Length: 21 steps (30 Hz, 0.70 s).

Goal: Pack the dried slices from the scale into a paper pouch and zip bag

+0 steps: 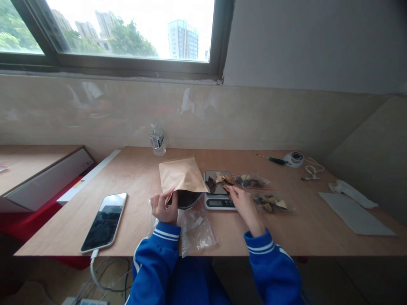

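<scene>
Left hand (165, 208) pinches creased kraft pouch (182, 176) (dark inside).

Bag (182, 174), brown paper, dark inside; mouth open, near edge pinched by left hand (164, 207).
Scale (208, 207), white, flat; beside right hand (245, 205).
Dried pieces (218, 178), brown-black, atop.
</scene>
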{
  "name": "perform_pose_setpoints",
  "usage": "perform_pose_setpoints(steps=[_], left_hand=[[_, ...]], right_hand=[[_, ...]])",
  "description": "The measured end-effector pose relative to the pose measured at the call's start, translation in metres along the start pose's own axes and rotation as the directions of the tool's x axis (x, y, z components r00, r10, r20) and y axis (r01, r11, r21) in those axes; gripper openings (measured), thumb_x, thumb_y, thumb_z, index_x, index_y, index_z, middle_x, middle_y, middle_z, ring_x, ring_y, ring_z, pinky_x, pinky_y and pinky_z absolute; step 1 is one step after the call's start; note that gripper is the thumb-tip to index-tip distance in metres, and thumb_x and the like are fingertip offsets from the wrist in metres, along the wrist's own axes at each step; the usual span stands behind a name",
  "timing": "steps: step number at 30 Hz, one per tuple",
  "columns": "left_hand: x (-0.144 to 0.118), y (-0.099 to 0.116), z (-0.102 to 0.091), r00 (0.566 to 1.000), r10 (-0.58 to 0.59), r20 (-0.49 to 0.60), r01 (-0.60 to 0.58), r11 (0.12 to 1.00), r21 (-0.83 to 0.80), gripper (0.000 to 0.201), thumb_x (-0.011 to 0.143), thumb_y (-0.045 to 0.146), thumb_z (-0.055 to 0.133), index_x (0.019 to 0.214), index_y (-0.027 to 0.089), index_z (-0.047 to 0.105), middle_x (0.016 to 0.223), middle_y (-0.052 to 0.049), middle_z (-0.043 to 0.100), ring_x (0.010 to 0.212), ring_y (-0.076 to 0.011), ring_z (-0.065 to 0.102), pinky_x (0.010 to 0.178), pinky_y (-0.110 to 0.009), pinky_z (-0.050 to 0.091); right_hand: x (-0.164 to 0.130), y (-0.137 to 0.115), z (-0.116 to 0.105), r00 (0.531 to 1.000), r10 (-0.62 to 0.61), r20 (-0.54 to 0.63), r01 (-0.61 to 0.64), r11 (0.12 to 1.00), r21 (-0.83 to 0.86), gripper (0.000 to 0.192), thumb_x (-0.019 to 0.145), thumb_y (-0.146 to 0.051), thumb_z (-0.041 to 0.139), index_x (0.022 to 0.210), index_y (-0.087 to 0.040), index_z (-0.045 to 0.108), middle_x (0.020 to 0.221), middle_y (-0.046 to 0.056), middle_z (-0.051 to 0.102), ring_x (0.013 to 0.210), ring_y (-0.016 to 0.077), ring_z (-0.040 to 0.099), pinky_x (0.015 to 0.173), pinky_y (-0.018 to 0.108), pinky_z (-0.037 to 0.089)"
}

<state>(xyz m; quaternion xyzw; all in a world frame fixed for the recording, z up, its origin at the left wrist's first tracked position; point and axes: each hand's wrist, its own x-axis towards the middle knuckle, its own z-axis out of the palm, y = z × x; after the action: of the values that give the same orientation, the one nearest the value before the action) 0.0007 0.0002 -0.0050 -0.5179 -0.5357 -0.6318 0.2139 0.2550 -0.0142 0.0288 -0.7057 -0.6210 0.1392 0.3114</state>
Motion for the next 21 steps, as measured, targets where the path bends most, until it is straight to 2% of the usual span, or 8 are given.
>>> perform_pose_setpoints(steps=[3, 6, 8, 11, 15, 18, 21], left_hand=[[0.0, 0.0, 0.0, 1.0, -0.028, 0.013, 0.028, 1.0, 0.006, 0.009, 0.076, 0.028, 0.066, 0.076, 0.02, 0.069, 0.058, 0.0, 0.055, 0.053, -0.012, 0.045, 0.059, -0.026, 0.041], [0.0, 0.0, 0.0, 0.999, -0.041, 0.026, 0.041, 0.999, 0.004, 0.01, 0.076, 0.028, 0.066, 0.076, 0.02, 0.069, 0.057, 0.001, 0.055, 0.052, -0.0117, 0.044, 0.06, -0.026, 0.041], [0.0, 0.0, 0.0, 0.999, -0.042, 0.026, 0.042, 0.999, 0.003, 0.009, 0.076, 0.028, 0.066, 0.076, 0.02, 0.069, 0.057, 0.001, 0.055, 0.052, -0.0118, 0.044, 0.06, -0.026, 0.041], [0.0, 0.0, 0.0, 0.999, -0.034, 0.019, 0.034, 0.999, -0.001, 0.009, 0.075, 0.028, 0.066, 0.077, 0.02, 0.069, 0.058, 0.001, 0.055, 0.052, -0.012, 0.044, 0.06, -0.026, 0.04], [0.0, -0.001, 0.0, 1.0, -0.013, 0.013, 0.013, 1.0, 0.002, 0.008, 0.076, 0.027, 0.066, 0.077, 0.02, 0.069, 0.059, 0.0, 0.056, 0.053, -0.0121, 0.044, 0.057, -0.026, 0.039], [-0.001, -0.002, 0.001, 1.0, 0.008, 0.006, -0.008, 1.0, -0.006, 0.006, 0.075, 0.025, 0.067, 0.078, 0.02, 0.069, 0.06, 0.0, 0.056, 0.055, -0.0122, 0.044, 0.058, -0.025, 0.039], [-0.003, -0.004, 0.001, 1.0, -0.008, 0.025, 0.008, 1.0, -0.017, 0.007, 0.075, 0.025, 0.067, 0.079, 0.02, 0.069, 0.06, 0.0, 0.055, 0.056, -0.0125, 0.043, 0.06, -0.026, 0.039]], right_hand=[[-0.014, 0.02, -0.019, 0.994, 0.06, -0.096, -0.077, 0.981, -0.181, 0.042, 0.091, -0.042, 0.036, 0.093, -0.021, 0.072, 0.068, 0.014, 0.069, 0.06, 0.0243, 0.064, 0.052, 0.028, 0.036], [-0.023, 0.036, -0.029, 0.983, 0.061, -0.173, -0.084, 0.988, -0.132, 0.044, 0.091, -0.046, 0.033, 0.099, -0.02, 0.069, 0.078, 0.014, 0.07, 0.066, 0.025, 0.065, 0.056, 0.029, 0.039], [-0.017, 0.035, -0.024, 0.983, 0.031, -0.182, -0.031, 1.0, 0.005, 0.047, 0.09, -0.049, 0.032, 0.101, -0.019, 0.066, 0.088, 0.014, 0.07, 0.077, 0.0255, 0.065, 0.064, 0.031, 0.044], [0.004, 0.02, -0.005, 0.985, -0.066, -0.159, 0.096, 0.977, 0.192, 0.05, 0.088, -0.053, 0.035, 0.105, -0.015, 0.062, 0.099, 0.014, 0.067, 0.089, 0.0243, 0.063, 0.076, 0.034, 0.047], [0.02, 0.004, 0.008, 0.973, -0.134, -0.189, 0.171, 0.966, 0.194, 0.054, 0.086, -0.051, 0.041, 0.125, -0.014, 0.05, 0.106, 0.014, 0.06, 0.079, 0.0205, 0.06, 0.077, 0.037, 0.048], [0.003, 0.017, 0.0, 0.956, -0.112, -0.271, 0.16, 0.974, 0.161, 0.045, 0.089, -0.046, 0.038, 0.116, -0.015, 0.056, 0.105, 0.014, 0.058, 0.074, 0.0185, 0.058, 0.077, 0.037, 0.047], [-0.027, 0.043, -0.007, 0.957, -0.083, -0.278, 0.131, 0.978, 0.162, 0.036, 0.09, -0.041, 0.036, 0.1, -0.017, 0.061, 0.096, 0.011, 0.06, 0.075, 0.0194, 0.056, 0.072, 0.035, 0.048]])
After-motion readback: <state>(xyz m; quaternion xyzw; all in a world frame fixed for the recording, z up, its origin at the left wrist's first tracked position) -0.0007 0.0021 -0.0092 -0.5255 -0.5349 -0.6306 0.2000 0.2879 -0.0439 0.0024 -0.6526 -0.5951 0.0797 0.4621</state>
